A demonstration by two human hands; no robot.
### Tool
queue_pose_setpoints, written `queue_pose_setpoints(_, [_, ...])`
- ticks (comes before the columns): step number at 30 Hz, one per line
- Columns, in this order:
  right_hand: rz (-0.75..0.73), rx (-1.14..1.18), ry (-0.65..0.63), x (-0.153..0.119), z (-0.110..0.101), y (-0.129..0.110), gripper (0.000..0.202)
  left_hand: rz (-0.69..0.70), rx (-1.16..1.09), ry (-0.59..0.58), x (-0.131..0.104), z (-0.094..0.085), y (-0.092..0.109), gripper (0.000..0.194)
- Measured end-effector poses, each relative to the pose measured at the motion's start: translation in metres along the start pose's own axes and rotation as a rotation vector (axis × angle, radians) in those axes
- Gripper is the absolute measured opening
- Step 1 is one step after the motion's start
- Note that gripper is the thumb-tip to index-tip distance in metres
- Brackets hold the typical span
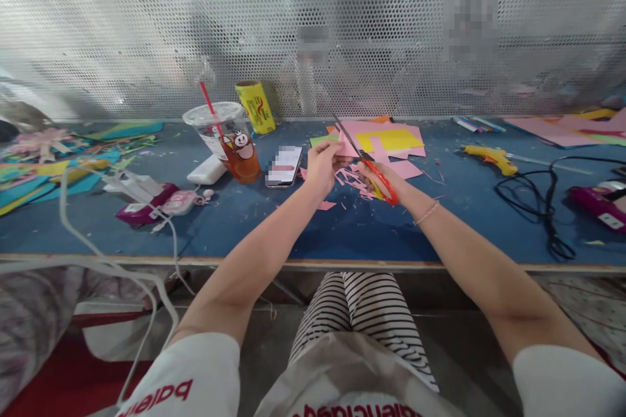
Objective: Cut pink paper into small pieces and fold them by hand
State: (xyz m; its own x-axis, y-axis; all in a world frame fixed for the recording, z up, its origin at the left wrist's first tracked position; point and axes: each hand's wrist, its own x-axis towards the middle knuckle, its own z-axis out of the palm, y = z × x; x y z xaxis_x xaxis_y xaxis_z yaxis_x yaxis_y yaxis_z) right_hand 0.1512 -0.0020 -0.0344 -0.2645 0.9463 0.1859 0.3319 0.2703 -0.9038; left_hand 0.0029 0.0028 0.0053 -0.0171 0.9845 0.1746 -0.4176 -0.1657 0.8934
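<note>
Pinched in the fingers of my left hand (323, 166) is a piece of pink paper (347, 145). My right hand (387, 181) is closed on scissors (380, 184) with orange-red handles and dark blades. The blades point up and to the left, apart, and lie at the pink paper's right edge. Under and behind both hands are stacked sheets: a yellow sheet (391, 139) on pink ones, with bits of orange and green at the edges. Thin pink paper scraps (356, 184) are strewn on the blue table below my hands.
Left of my hands lie a phone (284, 166), a drink cup with a red straw (235, 150), a yellow cylinder (255, 107) and a purple power strip (147, 205) with white cables. To the right are a yellow glue gun (491, 159) and a black cable (550, 202). A perforated metal panel (372, 26) stands behind.
</note>
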Motion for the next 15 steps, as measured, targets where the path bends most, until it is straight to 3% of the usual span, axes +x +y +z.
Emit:
queue_pose_setpoints(3, [0.068,-0.056,0.019,-0.004,-0.002,-0.006,0.055,-0.009,-0.013,-0.02,0.0,0.0,0.001,0.013])
queue_pose_setpoints(10, [-0.007,-0.278,0.079,-0.018,-0.003,-0.031,0.058,-0.022,-0.018,-0.024,0.0,0.0,0.003,0.01])
queue_pose_setpoints(15, [0.008,-0.272,0.095,-0.017,-0.001,-0.027,0.059,-0.018,-0.033,-0.039,-0.001,0.0,0.005,0.011])
